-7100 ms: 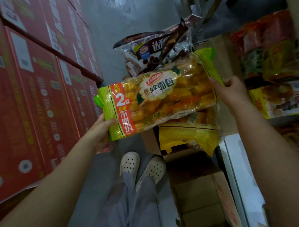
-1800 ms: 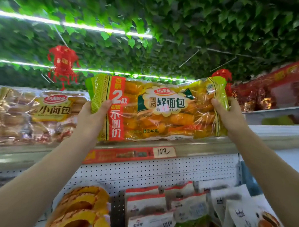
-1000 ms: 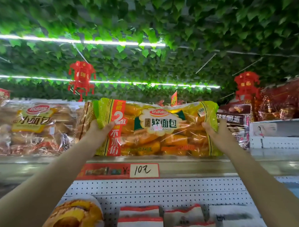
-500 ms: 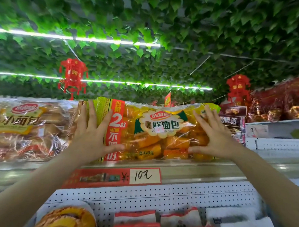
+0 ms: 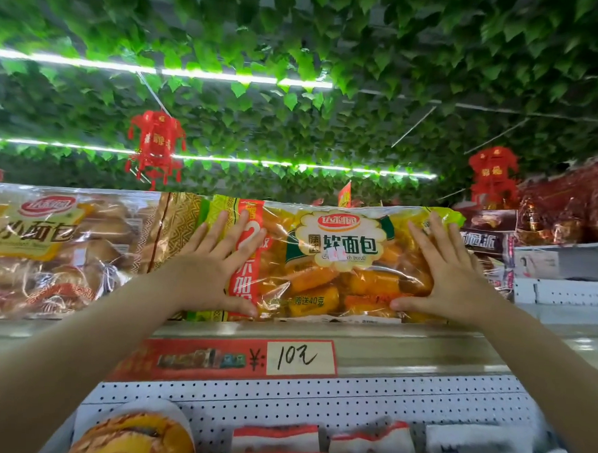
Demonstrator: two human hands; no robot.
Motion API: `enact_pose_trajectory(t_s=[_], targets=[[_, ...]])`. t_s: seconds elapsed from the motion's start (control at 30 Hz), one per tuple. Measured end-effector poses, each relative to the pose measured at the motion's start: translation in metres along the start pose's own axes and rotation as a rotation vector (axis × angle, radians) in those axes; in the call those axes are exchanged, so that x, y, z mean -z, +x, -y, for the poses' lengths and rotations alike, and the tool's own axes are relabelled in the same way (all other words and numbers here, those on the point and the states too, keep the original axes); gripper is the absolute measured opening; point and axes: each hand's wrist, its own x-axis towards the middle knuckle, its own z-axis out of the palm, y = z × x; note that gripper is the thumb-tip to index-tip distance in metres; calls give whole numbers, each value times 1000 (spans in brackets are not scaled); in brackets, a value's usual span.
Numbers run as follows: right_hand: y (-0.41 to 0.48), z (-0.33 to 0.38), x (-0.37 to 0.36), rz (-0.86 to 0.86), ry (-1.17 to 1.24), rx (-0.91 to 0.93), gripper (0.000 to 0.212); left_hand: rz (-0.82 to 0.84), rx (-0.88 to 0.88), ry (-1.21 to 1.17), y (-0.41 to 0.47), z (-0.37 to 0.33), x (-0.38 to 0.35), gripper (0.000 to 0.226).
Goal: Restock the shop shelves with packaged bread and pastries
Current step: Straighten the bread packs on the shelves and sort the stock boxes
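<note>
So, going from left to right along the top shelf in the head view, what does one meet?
Brown bread bag → left hand → yellow bread bag → right hand → dark pastry packs → red-wrapped packs.

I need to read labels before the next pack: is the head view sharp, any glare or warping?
Head view: the yellow bread pack and handwritten price tag are sharp; the pack's film shows mild glare; the brown bread pack at left and lower-shelf packets are soft; the light strips are blown out; edges bend.
</note>
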Motion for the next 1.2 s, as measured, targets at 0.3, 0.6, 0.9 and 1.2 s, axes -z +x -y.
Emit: enact_pose_trajectory(t_s=[0.3,0.6,0.9,1.2], targets=[[3,-9,9,64,114,52,126,23,48,127,-6,-13,39,124],[-3,-14,3,43,116,67,125,112,-78,95,-4,-11,28,114],[-5,-12,2,20,119,69,120,141,-56,122,-6,-13,26,113],[-10,-10,8,71,119,46,120,201,48,169,-19,-27,43,113]])
